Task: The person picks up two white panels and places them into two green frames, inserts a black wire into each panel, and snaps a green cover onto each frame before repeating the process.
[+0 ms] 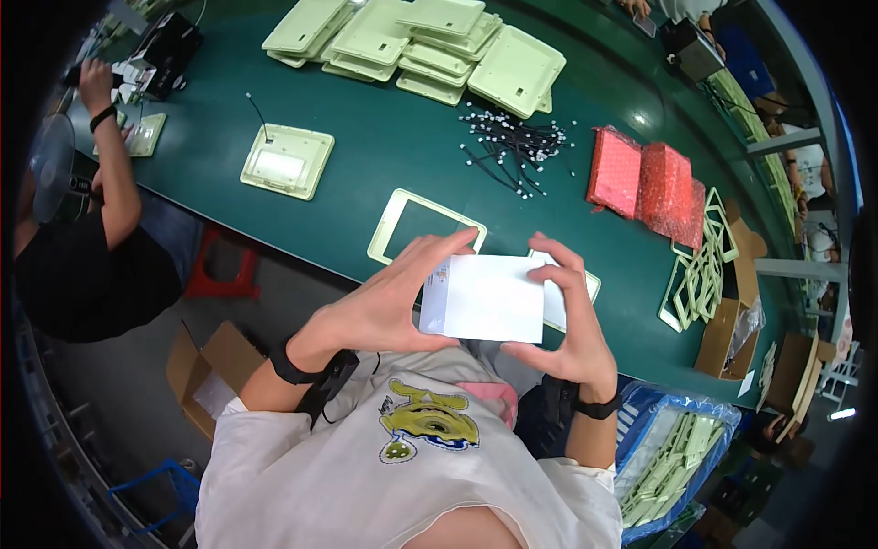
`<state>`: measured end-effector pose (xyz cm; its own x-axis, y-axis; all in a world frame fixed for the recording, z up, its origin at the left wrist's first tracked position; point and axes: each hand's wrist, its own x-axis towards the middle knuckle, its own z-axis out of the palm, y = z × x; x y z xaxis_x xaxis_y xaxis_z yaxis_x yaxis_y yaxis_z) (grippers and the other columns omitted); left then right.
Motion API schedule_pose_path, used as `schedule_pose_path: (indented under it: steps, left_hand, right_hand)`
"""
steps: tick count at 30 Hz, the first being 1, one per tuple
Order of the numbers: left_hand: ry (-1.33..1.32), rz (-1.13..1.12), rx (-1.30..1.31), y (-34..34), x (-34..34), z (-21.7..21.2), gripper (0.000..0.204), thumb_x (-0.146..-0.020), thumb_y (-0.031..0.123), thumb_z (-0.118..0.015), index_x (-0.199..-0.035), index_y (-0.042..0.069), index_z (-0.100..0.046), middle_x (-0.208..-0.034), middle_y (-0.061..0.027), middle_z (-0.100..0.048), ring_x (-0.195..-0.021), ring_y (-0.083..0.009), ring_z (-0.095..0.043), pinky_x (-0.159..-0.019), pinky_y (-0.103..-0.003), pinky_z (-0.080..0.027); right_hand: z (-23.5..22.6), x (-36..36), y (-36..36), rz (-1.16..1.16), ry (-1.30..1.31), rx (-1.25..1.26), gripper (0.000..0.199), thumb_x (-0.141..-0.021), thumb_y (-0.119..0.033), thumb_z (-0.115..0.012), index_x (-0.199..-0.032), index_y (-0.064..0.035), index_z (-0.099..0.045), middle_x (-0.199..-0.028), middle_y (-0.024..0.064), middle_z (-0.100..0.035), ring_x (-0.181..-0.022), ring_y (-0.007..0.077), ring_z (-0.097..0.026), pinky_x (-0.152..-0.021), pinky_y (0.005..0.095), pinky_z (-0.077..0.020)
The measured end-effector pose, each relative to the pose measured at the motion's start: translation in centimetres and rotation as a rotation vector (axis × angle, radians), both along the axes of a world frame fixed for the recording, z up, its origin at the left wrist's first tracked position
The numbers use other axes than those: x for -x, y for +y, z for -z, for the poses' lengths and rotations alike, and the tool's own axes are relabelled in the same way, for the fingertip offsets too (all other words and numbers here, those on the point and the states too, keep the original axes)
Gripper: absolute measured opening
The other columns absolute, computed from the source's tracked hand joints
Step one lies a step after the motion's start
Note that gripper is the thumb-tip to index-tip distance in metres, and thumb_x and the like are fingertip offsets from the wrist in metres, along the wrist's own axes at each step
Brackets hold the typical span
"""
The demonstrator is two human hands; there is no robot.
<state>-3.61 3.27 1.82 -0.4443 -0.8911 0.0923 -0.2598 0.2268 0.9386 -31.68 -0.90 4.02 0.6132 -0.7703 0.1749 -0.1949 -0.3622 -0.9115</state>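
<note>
A white rectangular panel with a bluish strip along its left edge is held up above the near table edge. My left hand grips its left side between thumb and fingers. On its right side, the thumb and fingers of my right hand close around the edge. Just beyond my left hand, a pale green rectangular frame lies on the table. Behind my right hand is another pale green-edged piece, mostly hidden by the hand and panel.
Across the green table lie stacked pale green housings, black cables, red bubble-wrap packs and a pile of frames. One housing sits left. A blue-lined crate stands at my right; a co-worker sits left.
</note>
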Motion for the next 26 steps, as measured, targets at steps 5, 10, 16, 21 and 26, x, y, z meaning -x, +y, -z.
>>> schedule_pose_path:
  steps: [5, 10, 16, 21, 26]
  left_hand:
    - [-0.201, 0.102, 0.167, 0.3, -1.3, 0.7, 0.115, -0.07, 0.016, -0.093, -0.164, 0.007, -0.029, -0.153, -0.0178, -0.049, -0.144, -0.0376, -0.043, -0.118, -0.047, -0.038]
    - [-0.195, -0.004, 0.242, 0.9, -3.4, 1.0, 0.106, -0.07, 0.011, -0.091, -0.161, 0.008, -0.037, -0.152, -0.0155, -0.05, -0.138, -0.034, -0.048, -0.114, -0.047, -0.042]
    - [-0.067, -0.578, -0.201, -0.4, -7.7, 3.6, 0.07, -0.086, 0.0, -0.074, -0.151, 0.002, -0.049, -0.144, -0.0157, -0.056, -0.103, -0.0247, -0.065, -0.087, -0.037, -0.056]
    - [-0.081, -0.457, -0.165, -1.3, -6.7, 4.0, 0.061, -0.09, -0.005, -0.063, -0.149, 0.007, -0.053, -0.144, -0.0119, -0.057, -0.083, -0.0153, -0.064, -0.075, -0.028, -0.055]
    - [-0.153, -0.387, -0.156, -1.4, -6.9, 4.2, 0.063, -0.09, -0.005, -0.063, -0.15, 0.007, -0.051, -0.146, -0.0159, -0.056, -0.085, -0.0194, -0.067, -0.076, -0.033, -0.056]
  right_hand:
    - [-1.8, -2.8, 0.2, -0.228, 0.482, 0.337, 0.069, -0.069, -0.015, -0.09, -0.129, -0.0062, -0.057, -0.148, 0.0226, -0.05, -0.137, 0.0423, -0.05, -0.116, 0.0512, -0.0428]
    - [-1.0, -4.8, -0.7, -0.248, 0.567, 0.335, 0.058, -0.073, -0.014, -0.086, -0.126, -0.0051, -0.063, -0.15, 0.0219, -0.05, -0.135, 0.0427, -0.05, -0.112, 0.0497, -0.0464]
    - [1.2, -8.1, -2.5, -0.186, 0.606, 0.478, 0.061, -0.074, -0.015, -0.085, -0.13, -0.0041, -0.066, -0.153, 0.0206, -0.049, -0.133, 0.0416, -0.051, -0.111, 0.049, -0.0472]
    - [2.4, -9.9, -3.3, -0.218, 0.673, 0.488, 0.062, -0.075, -0.016, -0.085, -0.133, -0.0041, -0.068, -0.154, 0.0199, -0.049, -0.133, 0.0408, -0.052, -0.111, 0.0488, -0.0468]
    - [2.8, -10.2, -3.5, -0.236, 0.7, 0.492, 0.064, -0.074, -0.018, -0.086, -0.134, -0.006, -0.068, -0.155, 0.0194, -0.049, -0.134, 0.0407, -0.051, -0.111, 0.0489, -0.0464]
